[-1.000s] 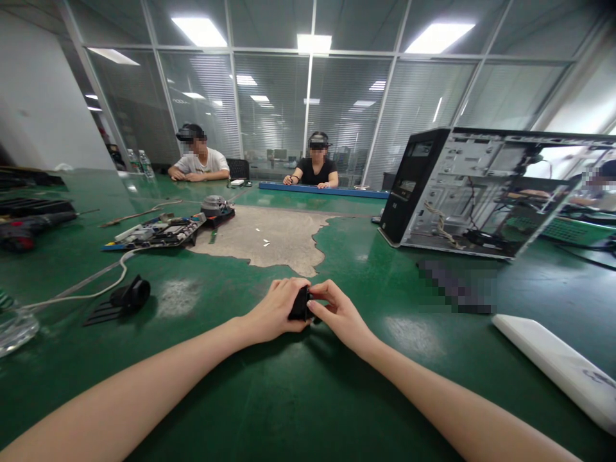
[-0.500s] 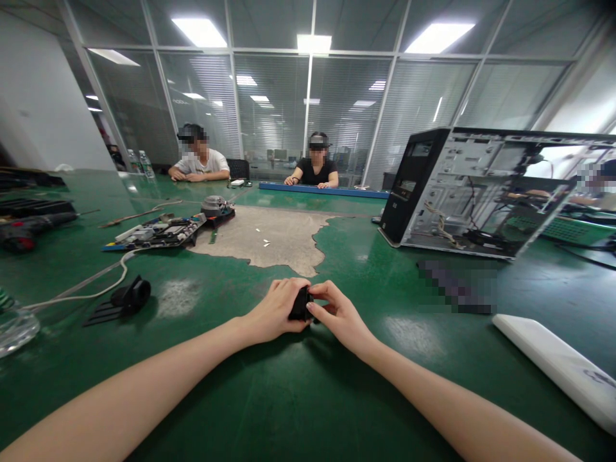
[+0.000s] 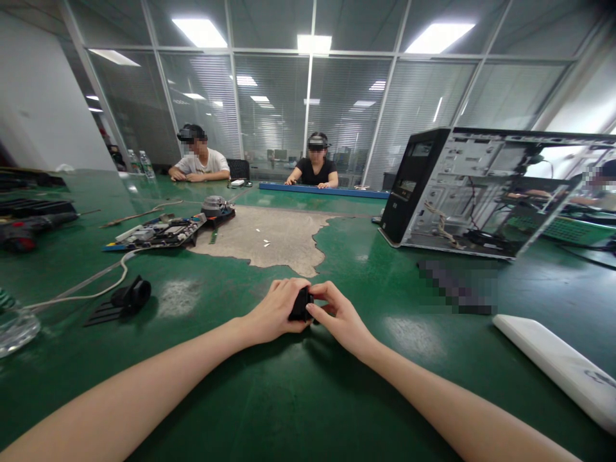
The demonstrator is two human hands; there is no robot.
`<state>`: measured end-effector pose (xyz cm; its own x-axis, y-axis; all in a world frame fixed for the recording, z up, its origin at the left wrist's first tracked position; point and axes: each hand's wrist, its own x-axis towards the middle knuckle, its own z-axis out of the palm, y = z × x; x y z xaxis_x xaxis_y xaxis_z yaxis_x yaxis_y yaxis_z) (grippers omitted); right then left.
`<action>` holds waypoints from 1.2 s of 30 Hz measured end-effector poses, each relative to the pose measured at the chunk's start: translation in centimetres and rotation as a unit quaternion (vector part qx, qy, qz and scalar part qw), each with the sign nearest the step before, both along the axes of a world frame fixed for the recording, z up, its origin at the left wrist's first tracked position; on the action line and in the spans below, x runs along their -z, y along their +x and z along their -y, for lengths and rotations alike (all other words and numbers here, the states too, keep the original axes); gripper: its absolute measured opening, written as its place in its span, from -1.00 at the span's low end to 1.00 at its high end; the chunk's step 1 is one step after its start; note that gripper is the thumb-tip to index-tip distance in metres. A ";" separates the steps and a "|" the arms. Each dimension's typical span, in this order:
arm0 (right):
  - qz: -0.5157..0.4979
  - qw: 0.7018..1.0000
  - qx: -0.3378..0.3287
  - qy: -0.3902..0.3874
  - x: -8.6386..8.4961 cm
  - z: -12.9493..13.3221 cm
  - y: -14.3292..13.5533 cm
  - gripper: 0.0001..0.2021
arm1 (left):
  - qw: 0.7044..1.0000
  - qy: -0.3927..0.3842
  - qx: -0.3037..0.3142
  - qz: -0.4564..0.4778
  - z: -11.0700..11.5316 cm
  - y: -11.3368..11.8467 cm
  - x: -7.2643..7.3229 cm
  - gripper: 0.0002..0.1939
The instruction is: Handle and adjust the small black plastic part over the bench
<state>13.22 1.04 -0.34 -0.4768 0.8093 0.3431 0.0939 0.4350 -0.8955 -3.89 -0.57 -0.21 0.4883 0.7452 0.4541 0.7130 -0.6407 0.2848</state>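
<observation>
A small black boxy part [image 3: 299,305] is between my hands, just above or on the green tabletop [image 3: 308,398]; its exact kind I cannot make out. My left hand [image 3: 276,309] wraps round it from the left, thumb below and fingers over the top. From the right, my right hand [image 3: 337,314] pinches its right side between thumb and forefinger. The fingers cover much of the part. To the left lies a black plastic piece with a round ring and flat slats [image 3: 126,300].
Left of centre lies a circuit board [image 3: 158,232] with a cooler [image 3: 217,208] behind it. An open computer case [image 3: 418,192] stands at right, a white slab-like object [image 3: 553,366] nearer. A clear bottle [image 3: 17,330] is at left. Two people sit across the table.
Almost nothing differs. Both hands stay on the black part in the same place, with at most a tiny shift of the right fingers.
</observation>
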 end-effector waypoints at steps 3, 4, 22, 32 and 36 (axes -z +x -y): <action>-0.012 0.999 -0.009 -0.029 0.1 -0.2 -0.1 -0.84 | 1.000 -0.001 -0.001 -0.002 -0.1 0.0 0.1 -0.42; -0.017 0.999 -0.011 -0.043 0.2 -0.3 -0.1 -0.81 | 1.000 0.000 -0.001 -0.003 -0.1 0.0 0.1 -0.42; -0.016 0.998 -0.021 -0.057 0.4 -0.4 -0.1 -0.78 | 1.000 0.008 -0.004 -0.008 -0.2 0.0 0.3 -0.41; -0.013 1.000 -0.002 0.002 0.3 0.0 0.1 -0.85 | 1.000 0.004 0.000 -0.011 0.0 0.0 0.0 -0.42; -0.019 1.000 -0.011 -0.020 0.4 -0.2 0.0 -0.82 | 1.000 0.003 0.000 -0.006 0.0 0.0 0.0 -0.42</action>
<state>13.18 1.23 -0.78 -0.4816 0.8126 0.3282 0.0514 0.4000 -0.9151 -3.92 -0.52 -0.25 0.4936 0.7425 0.4528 0.7169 -0.6421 0.2715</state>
